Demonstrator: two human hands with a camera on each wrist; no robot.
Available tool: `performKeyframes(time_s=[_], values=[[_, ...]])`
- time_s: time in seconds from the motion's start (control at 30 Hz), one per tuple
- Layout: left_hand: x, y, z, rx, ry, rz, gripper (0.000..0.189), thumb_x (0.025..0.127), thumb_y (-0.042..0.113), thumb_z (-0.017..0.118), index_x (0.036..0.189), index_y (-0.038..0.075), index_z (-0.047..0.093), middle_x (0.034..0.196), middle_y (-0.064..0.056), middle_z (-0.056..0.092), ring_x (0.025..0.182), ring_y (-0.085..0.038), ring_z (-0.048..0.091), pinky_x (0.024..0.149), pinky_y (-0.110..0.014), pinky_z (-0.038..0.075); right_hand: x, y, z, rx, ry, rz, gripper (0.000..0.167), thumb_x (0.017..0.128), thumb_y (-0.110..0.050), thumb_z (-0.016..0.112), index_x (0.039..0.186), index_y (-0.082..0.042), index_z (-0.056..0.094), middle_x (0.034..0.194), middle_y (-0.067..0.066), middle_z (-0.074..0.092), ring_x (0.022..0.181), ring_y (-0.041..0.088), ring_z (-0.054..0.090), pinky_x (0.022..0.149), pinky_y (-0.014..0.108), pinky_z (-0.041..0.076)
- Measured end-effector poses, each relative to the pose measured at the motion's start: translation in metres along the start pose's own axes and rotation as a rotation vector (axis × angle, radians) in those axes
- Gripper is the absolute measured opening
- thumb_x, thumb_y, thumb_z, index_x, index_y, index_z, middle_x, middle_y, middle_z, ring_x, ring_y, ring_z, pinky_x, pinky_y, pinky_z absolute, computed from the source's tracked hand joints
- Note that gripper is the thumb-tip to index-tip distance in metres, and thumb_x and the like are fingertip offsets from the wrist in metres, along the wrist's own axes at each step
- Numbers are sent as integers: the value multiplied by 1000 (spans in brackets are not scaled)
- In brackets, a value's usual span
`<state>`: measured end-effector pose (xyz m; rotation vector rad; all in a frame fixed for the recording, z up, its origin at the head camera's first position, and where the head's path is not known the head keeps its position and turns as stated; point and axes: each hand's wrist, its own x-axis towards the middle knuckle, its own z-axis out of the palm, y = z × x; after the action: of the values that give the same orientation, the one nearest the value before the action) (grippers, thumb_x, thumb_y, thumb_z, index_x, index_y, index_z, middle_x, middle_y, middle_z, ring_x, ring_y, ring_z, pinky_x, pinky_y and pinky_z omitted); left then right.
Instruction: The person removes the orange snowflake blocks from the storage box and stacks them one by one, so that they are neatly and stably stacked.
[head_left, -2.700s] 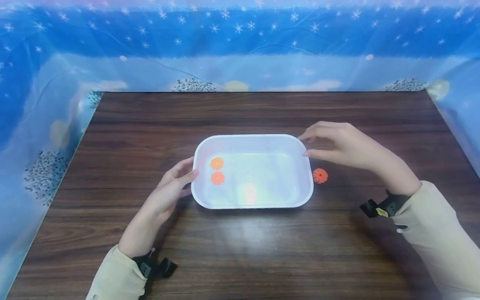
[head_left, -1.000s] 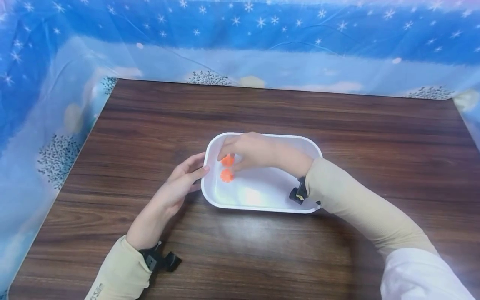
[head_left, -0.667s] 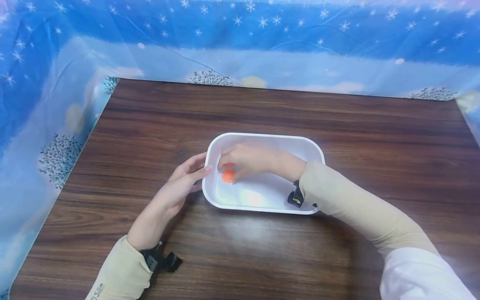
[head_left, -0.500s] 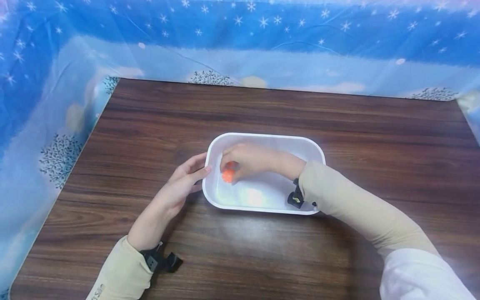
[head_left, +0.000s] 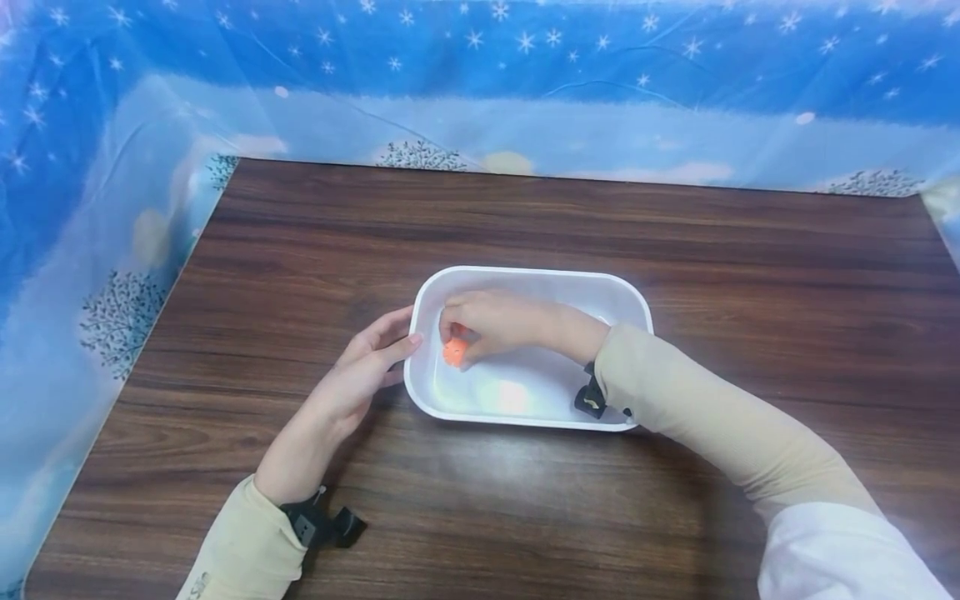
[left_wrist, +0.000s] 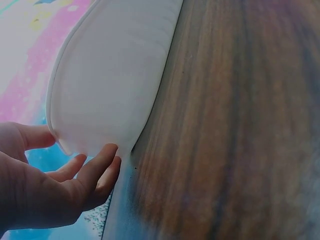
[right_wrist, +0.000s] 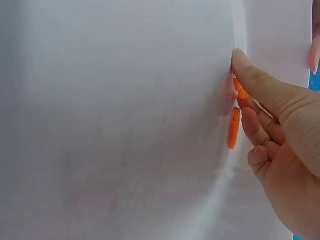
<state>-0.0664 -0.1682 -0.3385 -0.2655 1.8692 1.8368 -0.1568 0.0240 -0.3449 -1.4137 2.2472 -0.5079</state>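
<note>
A white plastic tray [head_left: 528,423] with rounded corners sits on the table. My left hand [head_left: 356,379] grips its left end: the thumb lies at the rim, and in the left wrist view the fingers [left_wrist: 97,162] touch the outer wall. My right hand [head_left: 498,321] reaches down inside the tray's left part. Between its thumb and fingertips it pinches an orange notched plastic disc [head_left: 453,353], partly covered by the fingers. A second orange disc [right_wrist: 234,128] shows just beyond the fingers in the right wrist view; the hand largely hides it in the head view.
Dark wood-grain table [head_left: 525,508] surrounds the tray. A blue snowflake-print cloth [head_left: 480,75] hangs behind and along the left side. My right sleeve [head_left: 697,408] crosses the tray's right rim and covers the table there. Black wrist cameras [head_left: 322,521] sit on both wrists.
My right hand has come from the tray's right rim into its left part and closed on the nearer disc. The loose disc earlier at the tray's right is no longer visible. The left hand keeps its hold.
</note>
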Motion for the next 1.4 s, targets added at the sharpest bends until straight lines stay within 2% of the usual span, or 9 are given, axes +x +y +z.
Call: performKeyframes(time_s=[0.27,0.47,0.83,1.2,1.4], values=[[-2,1,1,12,5,-3,52,97,19,49,145,11,31,145,-13,34,129,-29,37,105,-50,31,0,0,1,48,2,-11,28,75,-21,79,94,-11,60,81,-3,57,75,10,51,71,21,41],[-1,2,1,25,2,-8,53,97,21,49,145,11,30,146,-12,34,130,-28,37,105,-50,30,0,0,2,78,7,-58,26,77,-16,77,96,-7,62,83,-1,58,78,11,52,73,20,42],[-1,0,-1,30,-4,-1,53,97,22,50,145,12,31,145,-11,34,130,-28,37,105,-50,30,0,0,2,-5,34,-152,18,75,-13,72,91,-7,66,80,0,58,75,9,54,69,18,43],[0,-2,-1,22,-1,9,53,97,21,50,145,11,31,145,-11,35,128,-28,39,104,-49,32,-1,-2,-3,-63,-2,-114,17,72,-16,73,87,-8,68,78,0,54,73,11,48,67,20,40],[0,-3,-1,18,-2,13,53,97,21,50,145,11,30,145,-12,35,128,-28,39,104,-48,32,-2,-5,-10,-56,31,-125,19,72,-13,71,90,-6,70,79,2,56,75,13,49,70,22,41]])
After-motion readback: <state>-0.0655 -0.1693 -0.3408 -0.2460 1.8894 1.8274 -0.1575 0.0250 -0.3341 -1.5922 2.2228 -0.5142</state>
